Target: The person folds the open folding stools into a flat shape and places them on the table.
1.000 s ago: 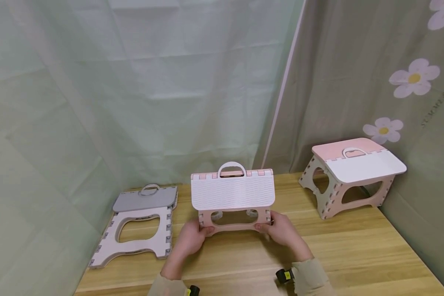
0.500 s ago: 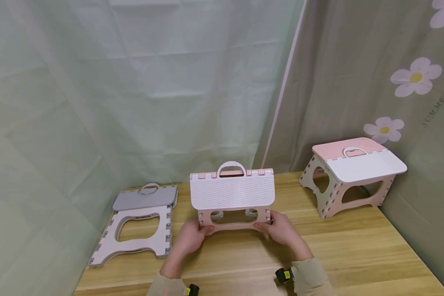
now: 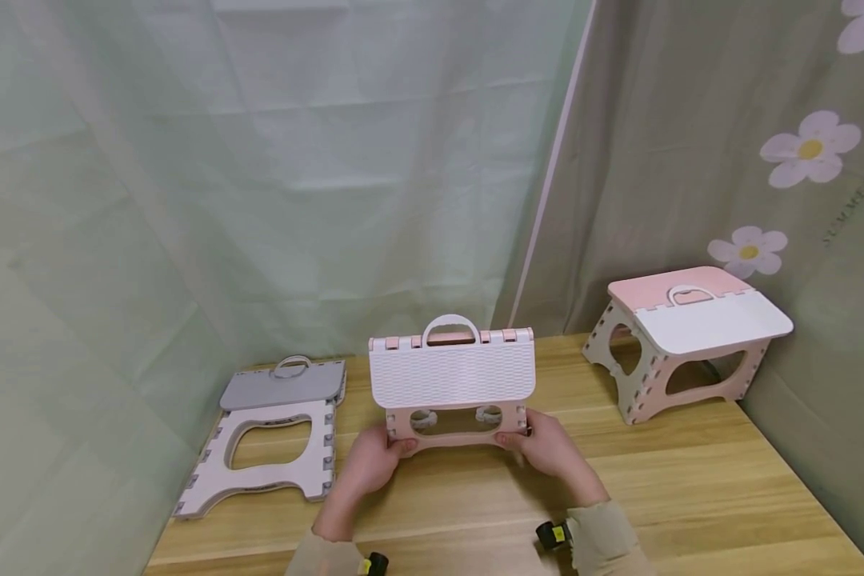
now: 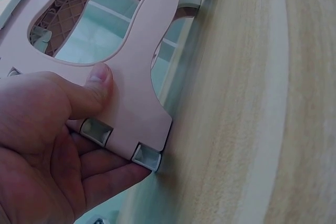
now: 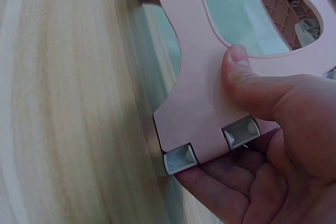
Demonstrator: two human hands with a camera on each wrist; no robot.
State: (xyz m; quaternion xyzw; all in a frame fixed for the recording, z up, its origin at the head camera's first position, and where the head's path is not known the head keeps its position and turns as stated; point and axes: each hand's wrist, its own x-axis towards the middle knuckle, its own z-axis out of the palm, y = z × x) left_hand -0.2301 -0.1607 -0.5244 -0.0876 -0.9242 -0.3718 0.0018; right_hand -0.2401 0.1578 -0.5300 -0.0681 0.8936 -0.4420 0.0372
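A pink and white folding stool point(image 3: 452, 376) stands partly folded in the middle of the table, its white textured seat half tilted toward me and its white loop handle point(image 3: 451, 322) up on top. My left hand point(image 3: 374, 460) grips the lower left corner of its pink leg panel. In the left wrist view the thumb point(image 4: 100, 85) lies on the panel's face, with the fingers curled behind its hinged edge. On the other side my right hand point(image 3: 545, 448) grips the lower right corner the same way, thumb point(image 5: 240, 72) in front. The stool's far leg panel is mostly hidden.
At the left a grey and white folding stool point(image 3: 277, 456) lies folded flat on the wooden table point(image 3: 677, 512). An unfolded pink and white stool point(image 3: 698, 336) stands at the back right, close to the flowered curtain point(image 3: 828, 216). A pale curtain point(image 3: 331, 176) hangs behind.
Both hands keep their grip on the middle stool, which stays almost in place. The head view shifts very slightly; nothing else visibly moves.
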